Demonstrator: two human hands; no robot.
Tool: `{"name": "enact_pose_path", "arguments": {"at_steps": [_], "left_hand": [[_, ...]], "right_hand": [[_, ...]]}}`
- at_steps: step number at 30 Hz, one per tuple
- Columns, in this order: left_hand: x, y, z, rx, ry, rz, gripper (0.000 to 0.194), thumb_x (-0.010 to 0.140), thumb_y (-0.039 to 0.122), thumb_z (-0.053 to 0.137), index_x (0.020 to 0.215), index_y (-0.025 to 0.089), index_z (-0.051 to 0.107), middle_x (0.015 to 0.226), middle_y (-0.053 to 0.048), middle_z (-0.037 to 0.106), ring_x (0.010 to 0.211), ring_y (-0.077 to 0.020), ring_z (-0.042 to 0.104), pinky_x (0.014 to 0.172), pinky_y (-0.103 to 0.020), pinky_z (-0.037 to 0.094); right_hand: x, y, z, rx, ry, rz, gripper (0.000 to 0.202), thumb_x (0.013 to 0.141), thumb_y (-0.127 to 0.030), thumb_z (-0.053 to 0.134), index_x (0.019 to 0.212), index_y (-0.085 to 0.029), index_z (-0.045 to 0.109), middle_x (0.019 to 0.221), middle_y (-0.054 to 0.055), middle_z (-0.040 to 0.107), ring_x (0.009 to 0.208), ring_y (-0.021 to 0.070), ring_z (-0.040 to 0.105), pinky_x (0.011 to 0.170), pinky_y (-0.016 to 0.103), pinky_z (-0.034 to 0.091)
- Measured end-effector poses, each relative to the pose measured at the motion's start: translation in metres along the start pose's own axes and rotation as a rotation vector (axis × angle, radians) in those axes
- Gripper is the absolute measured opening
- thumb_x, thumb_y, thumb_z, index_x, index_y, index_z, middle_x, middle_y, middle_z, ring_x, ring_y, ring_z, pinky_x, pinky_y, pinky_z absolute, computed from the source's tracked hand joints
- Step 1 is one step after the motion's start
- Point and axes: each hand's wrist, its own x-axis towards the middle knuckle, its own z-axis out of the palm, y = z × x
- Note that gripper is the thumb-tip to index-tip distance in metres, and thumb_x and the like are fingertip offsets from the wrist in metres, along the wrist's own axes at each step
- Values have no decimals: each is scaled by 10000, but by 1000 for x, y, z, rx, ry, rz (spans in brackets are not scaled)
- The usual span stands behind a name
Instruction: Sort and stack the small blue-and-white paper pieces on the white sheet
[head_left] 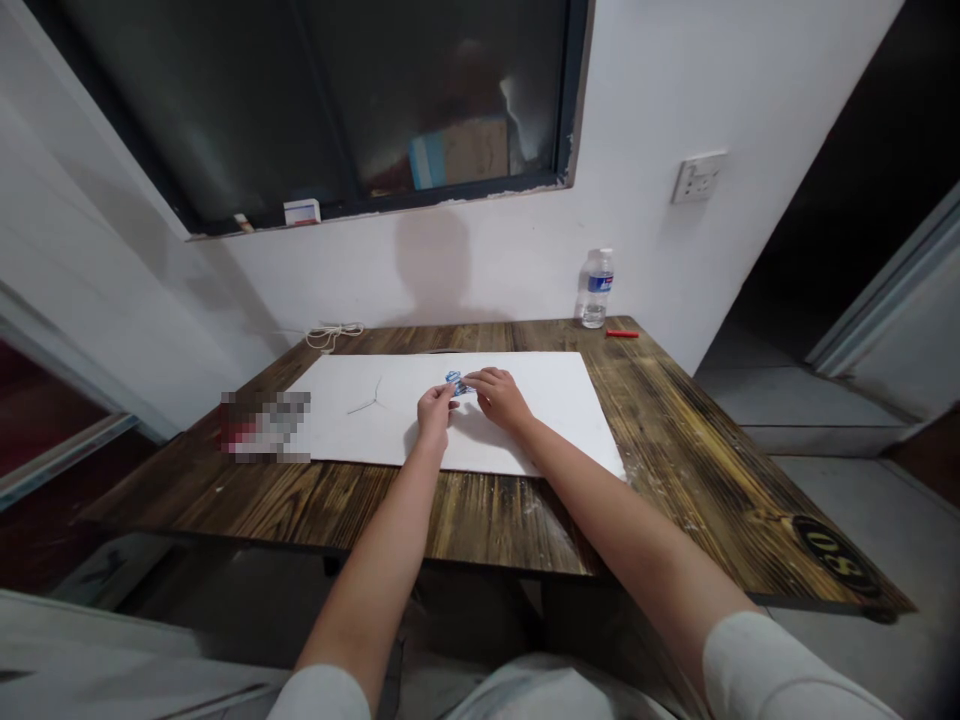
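Note:
Both hands meet over a white board (517,440) lying on the wooden table. Between them is a small blue object (454,379) with looped, cut-out-looking edges; its kind is too small to make out. My left hand (435,412) pinches it from the left, thumb and fingers closed. From the right, my right hand (501,395) reaches over with bent fingers, its fingertips at the object's right side and partly hiding it. Left of my hands, thin wire-like strands (367,402) lie on the board.
A water bottle (598,290) and a red pen-like stick (622,334) are at the table's back right. Coiled pale cord (334,332) lies at the back left. A blurred-out item (266,427) covers the board's left end. The wall stands directly behind the table (675,480).

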Motion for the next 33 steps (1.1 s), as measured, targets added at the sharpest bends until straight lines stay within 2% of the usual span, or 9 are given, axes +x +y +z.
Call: {"name": "enact_pose_path", "arguments": {"at_steps": [5,9,11,14,17,19,22,26,33], "left_hand": [[1,5,-3,-59,112,116,327,649,456,706,812,187,616,736,-3,655,551,-75,546,508,-186,347],[2,7,-4,-98,146,152,316,668,451,692,819,187,605,732,-1,653,549,-73,539,520,-187,354],[2,7,-3,-126,140,146,314,666,441,698,818,183,600,723,-1,648,542,-69,530,517,-181,355],[2,6,-3,-145,123,121,310,662,428,703,817,182,595,705,2,634,533,-63,516,507,-170,354],[3,5,-3,-145,112,99,302,652,419,705,808,187,590,684,14,613,531,-61,511,504,-167,347],[2,5,-2,-147,106,95,306,641,417,711,801,189,588,675,19,603,529,-61,511,504,-171,342],[1,6,-2,-154,95,91,322,624,420,725,801,188,589,673,16,606,526,-63,513,501,-175,335],[-1,7,-2,-150,97,80,342,612,424,728,812,183,592,672,16,606,525,-59,508,499,-166,335],[-1,9,-1,-156,106,87,348,609,404,734,825,166,601,688,22,618,508,-43,503,484,-153,329]], "right_hand": [[0,3,7,-11,39,96,533,871,-130,448,1403,-163,443,1424,110,484,1317,234,372,1077,414,290],[-3,6,16,-55,-110,191,611,888,-296,504,1460,-157,342,1521,125,345,1421,295,222,1122,502,200],[-5,6,19,-70,-217,198,613,907,-354,486,1470,-173,325,1528,124,334,1438,312,181,1127,541,154],[-6,5,20,-81,-345,160,573,922,-395,462,1450,-193,365,1490,128,401,1413,312,257,1124,563,131],[-5,3,17,-76,-369,131,521,910,-399,486,1389,-198,449,1421,125,494,1333,292,388,1110,541,183],[-3,2,13,-79,-353,120,461,898,-362,510,1324,-189,515,1330,117,580,1255,269,468,1082,490,252],[1,2,9,-110,-343,106,331,887,-227,502,1191,-171,620,1139,97,687,1095,222,572,990,365,352],[5,1,6,-166,-345,59,268,873,-153,493,1042,-158,702,984,97,727,959,205,621,874,290,397],[6,-1,11,-243,-367,6,195,847,-128,528,909,-111,712,869,146,718,852,231,642,767,309,415]]}}
